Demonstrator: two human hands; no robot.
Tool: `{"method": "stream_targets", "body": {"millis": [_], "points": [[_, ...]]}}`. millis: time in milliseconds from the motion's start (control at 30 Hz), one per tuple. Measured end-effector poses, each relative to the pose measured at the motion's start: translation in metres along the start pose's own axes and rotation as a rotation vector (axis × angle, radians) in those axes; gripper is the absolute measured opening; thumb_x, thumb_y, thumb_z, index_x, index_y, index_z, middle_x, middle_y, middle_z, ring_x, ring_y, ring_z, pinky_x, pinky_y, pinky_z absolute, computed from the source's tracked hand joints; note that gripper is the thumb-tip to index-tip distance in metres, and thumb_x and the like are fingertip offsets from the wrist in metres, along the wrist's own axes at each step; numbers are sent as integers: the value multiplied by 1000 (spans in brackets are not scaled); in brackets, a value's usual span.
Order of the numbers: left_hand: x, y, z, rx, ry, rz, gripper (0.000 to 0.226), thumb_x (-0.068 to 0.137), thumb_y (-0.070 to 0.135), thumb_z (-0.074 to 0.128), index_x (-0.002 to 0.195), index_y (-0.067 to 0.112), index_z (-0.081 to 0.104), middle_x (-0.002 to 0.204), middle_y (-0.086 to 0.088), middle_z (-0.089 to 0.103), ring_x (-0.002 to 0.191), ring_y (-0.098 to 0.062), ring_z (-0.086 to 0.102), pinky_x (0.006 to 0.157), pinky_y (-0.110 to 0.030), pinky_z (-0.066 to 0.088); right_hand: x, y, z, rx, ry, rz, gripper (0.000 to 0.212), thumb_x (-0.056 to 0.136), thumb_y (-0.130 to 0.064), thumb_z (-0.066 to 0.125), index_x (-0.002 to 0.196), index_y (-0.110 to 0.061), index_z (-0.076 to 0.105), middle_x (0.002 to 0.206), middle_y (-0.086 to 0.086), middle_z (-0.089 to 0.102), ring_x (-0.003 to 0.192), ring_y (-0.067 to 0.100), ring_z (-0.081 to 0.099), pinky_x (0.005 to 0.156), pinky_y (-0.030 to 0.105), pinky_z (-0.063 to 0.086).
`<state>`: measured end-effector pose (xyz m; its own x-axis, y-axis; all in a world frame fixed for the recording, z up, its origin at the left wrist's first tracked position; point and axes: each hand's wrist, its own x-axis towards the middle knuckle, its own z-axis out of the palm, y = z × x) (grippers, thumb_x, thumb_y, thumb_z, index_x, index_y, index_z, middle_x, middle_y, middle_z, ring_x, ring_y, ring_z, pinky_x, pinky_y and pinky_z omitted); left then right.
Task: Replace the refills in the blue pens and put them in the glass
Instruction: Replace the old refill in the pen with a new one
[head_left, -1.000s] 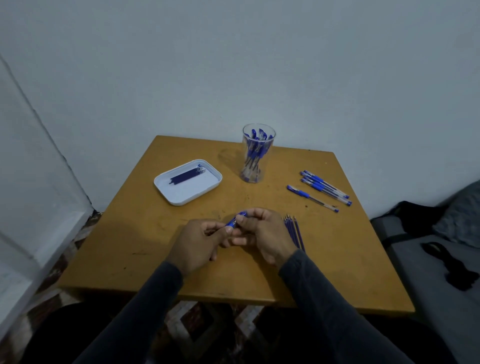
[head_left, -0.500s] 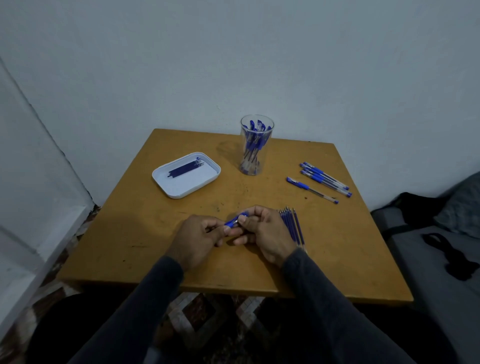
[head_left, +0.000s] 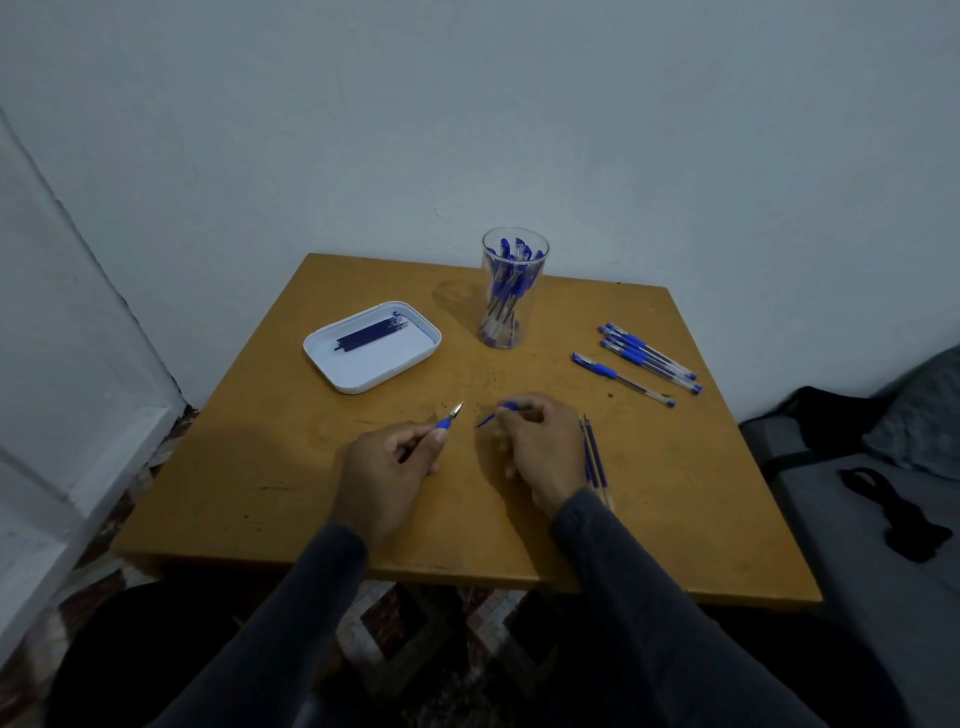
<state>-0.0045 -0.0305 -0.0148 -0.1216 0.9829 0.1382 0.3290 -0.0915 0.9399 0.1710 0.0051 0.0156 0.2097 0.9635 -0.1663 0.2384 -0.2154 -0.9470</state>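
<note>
1. The left hand (head_left: 387, 460) has its fingers curled round a blue-gripped pen with a metal tip (head_left: 448, 420); the tip points up and away, toward the far side of the square ochre wooden table (head_left: 291, 467).
2. The right hand (head_left: 537, 447) pinches a thin blue refill piece (head_left: 493, 415) between thumb and fingertips — its free end slants down toward the left hand, not touching the pen.
3. A bundle of loose blue refills (head_left: 595, 460) lies just beside the right wrist.
4. The tall clear glass (head_left: 511, 291) stands near the far edge, holding blue pens upright.
5. Four blue pens with clear barrels (head_left: 644, 361) lie to the right of the glass.
6. A white rounded tray (head_left: 343, 371) on the left — dark refills (head_left: 371, 332) rest in it.
</note>
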Motion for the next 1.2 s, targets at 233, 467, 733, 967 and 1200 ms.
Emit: {"method": "stream_targets", "body": {"millis": [233, 467, 733, 967, 1200], "points": [[-4, -4, 3, 111, 61, 179, 17, 93, 18, 71, 108, 15, 77, 82, 13, 69, 76, -3, 65, 68, -15, 51, 14, -1, 12, -248, -6, 4, 5, 94, -24, 72, 91, -25, 69, 90, 0, 71, 75, 11, 65, 53, 23, 50], [-4, -7, 4, 260, 68, 282, 27, 85, 20, 80, 111, 21, 77, 84, 17, 66, 79, -5, 63, 67, -13, 48, 14, -3, 13, -275, 2, -10, 30, 94, -28, 71, 123, -20, 70, 121, -4, 68, 109, 13, 63, 95, 33, 56], [-2, -13, 7, 373, 24, 326, 28, 86, 26, 78, 114, 25, 77, 84, 15, 63, 80, -8, 57, 69, -29, 50, -5, -10, -19, -133, -295, 95, 46, 97, -50, 63, 93, -6, 74, 64, 3, 64, 41, 8, 43, 36, 21, 33], [-2, -16, 8, 386, -25, 349, 28, 92, 40, 68, 117, 28, 75, 77, 15, 62, 74, -9, 56, 63, -35, 50, -3, -8, -22, -38, -433, 137, 18, 98, -18, 68, 102, -1, 71, 74, 8, 68, 47, 8, 47, 41, 21, 36], [-1, -17, 7, 350, -16, 328, 45, 93, 54, 48, 115, 27, 76, 80, 19, 66, 74, -3, 62, 65, -26, 52, -3, -12, -26, 12, -500, 23, 33, 90, 4, 68, 118, -13, 68, 82, 8, 68, 51, 10, 52, 44, 21, 42]]}}
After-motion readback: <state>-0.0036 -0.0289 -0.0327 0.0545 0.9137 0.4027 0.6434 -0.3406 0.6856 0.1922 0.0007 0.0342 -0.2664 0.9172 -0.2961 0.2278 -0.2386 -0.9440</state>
